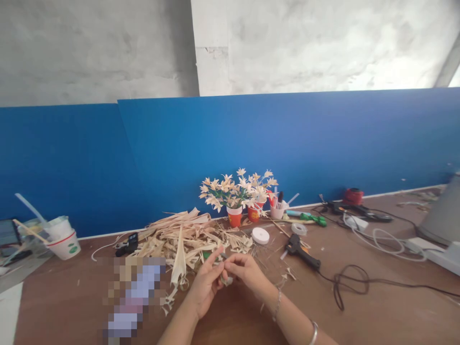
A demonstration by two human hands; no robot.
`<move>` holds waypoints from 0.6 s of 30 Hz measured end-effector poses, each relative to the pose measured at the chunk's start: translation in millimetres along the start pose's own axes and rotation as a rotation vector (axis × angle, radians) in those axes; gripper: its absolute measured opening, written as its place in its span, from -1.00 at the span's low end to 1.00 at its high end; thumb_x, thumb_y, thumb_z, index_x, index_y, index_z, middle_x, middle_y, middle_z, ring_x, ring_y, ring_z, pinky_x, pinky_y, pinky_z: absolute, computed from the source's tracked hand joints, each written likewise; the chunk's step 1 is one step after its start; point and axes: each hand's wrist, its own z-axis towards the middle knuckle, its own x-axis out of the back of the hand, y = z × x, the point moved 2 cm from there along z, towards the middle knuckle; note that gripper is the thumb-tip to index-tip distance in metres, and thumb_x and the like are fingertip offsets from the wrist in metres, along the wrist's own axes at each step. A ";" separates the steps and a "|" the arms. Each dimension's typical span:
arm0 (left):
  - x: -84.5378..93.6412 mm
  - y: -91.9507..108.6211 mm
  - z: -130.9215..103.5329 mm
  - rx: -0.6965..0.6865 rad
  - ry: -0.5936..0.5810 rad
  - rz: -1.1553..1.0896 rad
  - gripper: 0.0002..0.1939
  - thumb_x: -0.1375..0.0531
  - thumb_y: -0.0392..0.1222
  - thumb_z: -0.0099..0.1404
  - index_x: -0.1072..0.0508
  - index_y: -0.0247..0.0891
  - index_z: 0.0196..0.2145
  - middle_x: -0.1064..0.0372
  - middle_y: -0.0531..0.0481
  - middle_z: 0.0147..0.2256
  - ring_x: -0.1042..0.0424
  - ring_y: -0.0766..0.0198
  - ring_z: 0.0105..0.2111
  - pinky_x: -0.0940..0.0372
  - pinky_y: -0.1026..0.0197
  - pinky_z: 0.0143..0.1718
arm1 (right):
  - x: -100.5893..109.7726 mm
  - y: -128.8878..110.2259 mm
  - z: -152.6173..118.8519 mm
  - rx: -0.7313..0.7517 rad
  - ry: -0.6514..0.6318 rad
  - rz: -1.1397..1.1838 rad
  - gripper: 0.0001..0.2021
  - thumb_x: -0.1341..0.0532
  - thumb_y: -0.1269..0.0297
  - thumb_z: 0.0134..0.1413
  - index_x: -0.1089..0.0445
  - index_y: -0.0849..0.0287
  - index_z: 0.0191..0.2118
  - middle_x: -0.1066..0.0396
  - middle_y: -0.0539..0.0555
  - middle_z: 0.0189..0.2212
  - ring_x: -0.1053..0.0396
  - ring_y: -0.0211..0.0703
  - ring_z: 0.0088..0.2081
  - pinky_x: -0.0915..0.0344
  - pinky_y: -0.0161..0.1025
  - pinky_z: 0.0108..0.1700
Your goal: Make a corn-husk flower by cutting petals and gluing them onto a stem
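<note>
My left hand (207,283) is closed around a small pale piece (226,281) that looks like folded husk, mostly hidden by the fingers; its index finger points up and away. Pinched together, the fingertips of my right hand (246,269) meet the left thumb just above that piece. Whatever the right fingers hold is too small to make out. Just beyond both hands spreads a heap of dry, straw-coloured husk strips (168,237), with a wide pale husk (179,258) at its near edge. A bit of green (206,255) shows behind the left fingers.
Husk flowers (233,189) stand in red-and-white cups (235,217) by the blue partition (165,158). To the right lie a white round spool (260,235), clear tape (299,229), a black glue gun (302,253) and its cord (354,282). White cups (64,245) stand left.
</note>
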 end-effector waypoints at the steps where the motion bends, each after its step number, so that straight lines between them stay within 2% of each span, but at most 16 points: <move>1: 0.1 -0.4 0.6 -0.003 0.000 0.006 -0.29 -0.34 -0.09 -0.02 -0.25 -0.25 0.08 -0.28 0.13 -0.61 -0.16 0.48 -0.62 0.01 0.40 -0.58 | 1.6 0.7 0.4 0.005 0.037 -0.016 -0.70 -0.29 0.06 -0.16 -0.37 0.25 -0.54 -0.30 -0.06 -0.70 -0.17 -0.36 -0.64 -0.06 -0.38 -0.57; 5: 1.4 -3.4 3.9 -0.048 0.027 0.162 -0.57 -0.34 -0.07 -0.04 -0.45 -0.35 -0.22 -0.36 0.06 -0.60 -0.17 0.47 -0.64 0.02 0.37 -0.57 | 8.4 7.2 3.2 0.023 0.156 -0.075 -0.69 -0.30 0.06 -0.20 -0.36 0.24 -0.53 -0.22 -0.10 -0.75 -0.06 -0.40 -0.69 0.03 -0.39 -0.61; 7: 0.8 -4.5 5.0 -0.074 0.036 0.256 -0.67 -0.32 -0.04 -0.03 -0.44 -0.35 -0.39 -0.38 0.04 -0.62 -0.18 0.46 -0.65 0.01 0.36 -0.57 | 9.6 10.6 4.1 0.018 0.188 -0.083 -0.69 -0.31 0.05 -0.23 -0.33 0.23 -0.56 -0.18 -0.12 -0.77 -0.03 -0.40 -0.70 0.06 -0.38 -0.62; 9: -1.2 -4.5 5.0 -0.094 0.040 0.315 -0.68 -0.30 0.01 -0.03 -0.40 -0.33 -0.49 -0.38 0.04 -0.63 -0.19 0.44 -0.65 0.00 0.34 -0.55 | 9.3 12.8 4.3 0.023 0.226 -0.083 -0.69 -0.31 0.06 -0.24 -0.29 0.22 -0.59 -0.14 -0.13 -0.78 -0.02 -0.40 -0.69 0.07 -0.38 -0.62; 14: -6.3 -2.7 2.4 -0.122 0.042 0.357 -0.66 -0.26 0.05 0.01 -0.36 -0.31 -0.53 -0.37 0.05 -0.63 -0.16 0.43 -0.65 0.02 0.34 -0.56 | 6.5 13.0 3.2 0.023 0.292 -0.044 -0.68 -0.31 0.07 -0.24 -0.25 0.21 -0.61 -0.11 -0.15 -0.76 0.04 -0.42 -0.69 0.11 -0.39 -0.62; 18: -3.0 -5.8 2.3 -0.113 0.041 0.337 -0.67 -0.24 0.05 0.05 -0.38 -0.31 -0.51 -0.35 0.06 -0.61 -0.13 0.45 -0.66 0.05 0.34 -0.57 | 7.0 8.2 2.2 -0.025 0.226 -0.010 -0.67 -0.33 0.05 -0.27 -0.30 0.22 -0.56 -0.14 -0.14 -0.73 0.04 -0.43 -0.68 0.12 -0.40 -0.62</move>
